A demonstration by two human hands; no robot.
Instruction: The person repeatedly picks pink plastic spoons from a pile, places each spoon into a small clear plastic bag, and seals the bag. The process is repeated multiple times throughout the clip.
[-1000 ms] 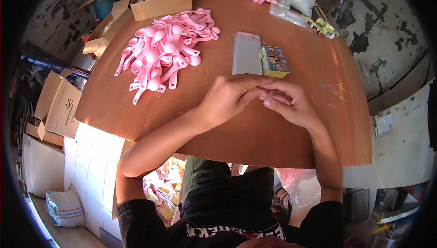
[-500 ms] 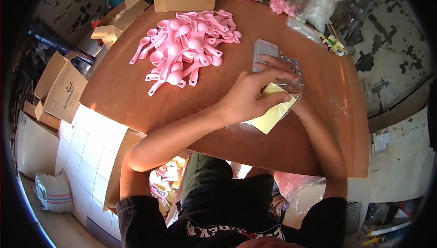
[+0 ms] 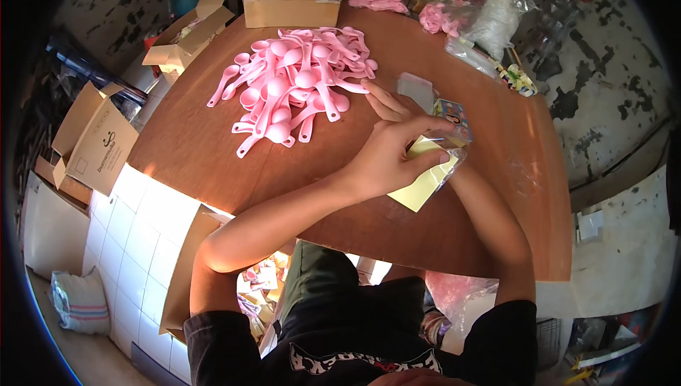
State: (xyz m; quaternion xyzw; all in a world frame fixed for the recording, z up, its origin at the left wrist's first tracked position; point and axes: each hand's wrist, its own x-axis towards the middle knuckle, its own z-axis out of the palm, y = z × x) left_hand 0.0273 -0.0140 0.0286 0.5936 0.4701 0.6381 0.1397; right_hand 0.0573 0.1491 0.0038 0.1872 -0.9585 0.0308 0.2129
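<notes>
My left hand (image 3: 394, 141) reaches across the table with its thumb and index finger closed on a yellow card (image 3: 411, 191) in a clear plastic bag (image 3: 454, 159). Its other fingers stretch toward a heap of pink measuring spoons (image 3: 284, 81), the tips at one spoon's handle; whether they touch cannot be told. Behind the card and my left hand, my right hand is hidden; only the right forearm (image 3: 489, 209) shows. Just beyond lie a colourful printed packet (image 3: 454, 118) and a stack of clear plastic bags (image 3: 415, 90).
An open cardboard box (image 3: 294, 10) stands at the table's (image 3: 213, 152) far edge. Bags of pink pieces (image 3: 440, 17) and a clear filled bag (image 3: 500, 21) sit at the far right. More boxes (image 3: 96, 134) stand at the left. Below the near edge, a box holds packed items (image 3: 262, 280).
My left hand's outer fingers have swung left from the clear bags toward the spoon heap. Its thumb stays on the yellow card. The view has shifted slightly.
</notes>
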